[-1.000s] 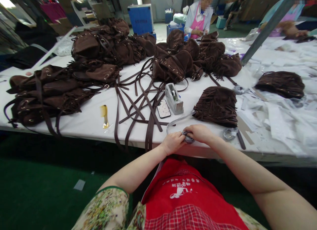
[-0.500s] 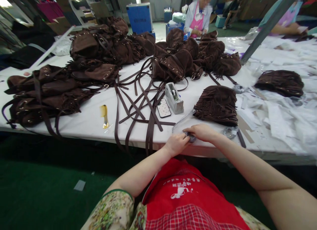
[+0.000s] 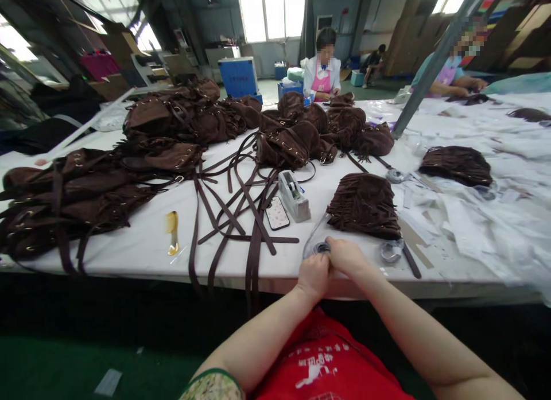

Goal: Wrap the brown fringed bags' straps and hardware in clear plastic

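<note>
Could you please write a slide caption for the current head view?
Left hand and right hand hold a greyish coil near a fringed dark-brown bag on a white worktable.

I see 2 ways through: the bare patch of white table [image 3: 140, 233] around the yellow comb [image 3: 173, 230], and the narrower lane between tape dispenser [image 3: 295, 200] and fringed bag [image 3: 364, 205]. Loose dark straps [image 3: 254, 255] criss-cross the middle; piled bags [image 3: 289, 144] wall off the lane's far end, left hand [image 3: 315, 272] and right hand [image 3: 345, 255], gripping a grey coil [image 3: 321, 248], its near end.
</note>
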A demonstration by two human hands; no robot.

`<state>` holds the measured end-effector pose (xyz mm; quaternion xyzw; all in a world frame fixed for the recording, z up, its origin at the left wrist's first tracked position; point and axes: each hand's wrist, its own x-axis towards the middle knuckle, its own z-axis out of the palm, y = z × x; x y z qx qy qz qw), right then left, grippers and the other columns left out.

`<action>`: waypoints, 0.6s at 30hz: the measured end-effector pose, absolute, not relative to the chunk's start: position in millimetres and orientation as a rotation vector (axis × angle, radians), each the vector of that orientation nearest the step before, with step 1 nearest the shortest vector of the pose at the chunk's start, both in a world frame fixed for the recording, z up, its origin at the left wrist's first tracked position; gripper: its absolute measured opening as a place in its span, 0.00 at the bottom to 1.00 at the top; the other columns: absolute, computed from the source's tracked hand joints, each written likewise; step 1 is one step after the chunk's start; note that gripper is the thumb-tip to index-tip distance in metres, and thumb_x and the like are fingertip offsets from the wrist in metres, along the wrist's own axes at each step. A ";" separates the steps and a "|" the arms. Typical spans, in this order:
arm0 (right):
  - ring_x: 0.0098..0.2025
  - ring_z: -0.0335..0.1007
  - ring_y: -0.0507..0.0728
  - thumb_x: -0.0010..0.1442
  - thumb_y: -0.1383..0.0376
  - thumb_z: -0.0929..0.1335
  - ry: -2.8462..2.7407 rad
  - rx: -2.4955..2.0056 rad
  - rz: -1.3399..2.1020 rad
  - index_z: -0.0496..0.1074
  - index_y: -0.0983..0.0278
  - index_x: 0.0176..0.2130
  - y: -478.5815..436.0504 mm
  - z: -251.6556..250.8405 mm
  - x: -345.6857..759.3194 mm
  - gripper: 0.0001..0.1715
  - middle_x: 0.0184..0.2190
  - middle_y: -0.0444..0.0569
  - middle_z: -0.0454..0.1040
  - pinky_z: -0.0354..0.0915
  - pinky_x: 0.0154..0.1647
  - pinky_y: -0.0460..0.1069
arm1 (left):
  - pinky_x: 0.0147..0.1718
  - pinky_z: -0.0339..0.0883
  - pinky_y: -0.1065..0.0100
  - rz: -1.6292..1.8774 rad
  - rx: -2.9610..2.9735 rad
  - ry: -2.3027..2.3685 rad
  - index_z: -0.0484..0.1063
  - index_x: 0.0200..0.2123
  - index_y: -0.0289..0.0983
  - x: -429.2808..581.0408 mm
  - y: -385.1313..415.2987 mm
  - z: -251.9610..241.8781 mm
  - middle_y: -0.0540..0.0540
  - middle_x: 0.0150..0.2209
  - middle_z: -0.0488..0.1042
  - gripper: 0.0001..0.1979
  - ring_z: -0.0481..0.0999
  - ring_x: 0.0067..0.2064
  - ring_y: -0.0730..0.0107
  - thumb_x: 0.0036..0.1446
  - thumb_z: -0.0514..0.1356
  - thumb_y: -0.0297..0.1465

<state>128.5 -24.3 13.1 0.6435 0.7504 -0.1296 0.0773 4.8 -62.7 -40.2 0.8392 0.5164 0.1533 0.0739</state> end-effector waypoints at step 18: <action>0.39 0.72 0.60 0.60 0.62 0.63 2.536 1.659 -0.338 0.73 0.64 0.41 -8.1 11.8 158.6 0.14 0.37 0.54 0.76 0.60 0.36 0.48 | 0.39 0.62 0.62 0.445 2.816 1.230 0.72 0.32 0.37 -12.5 -38.6 -32.2 0.43 0.33 0.70 0.14 0.69 0.40 0.61 0.60 0.55 0.41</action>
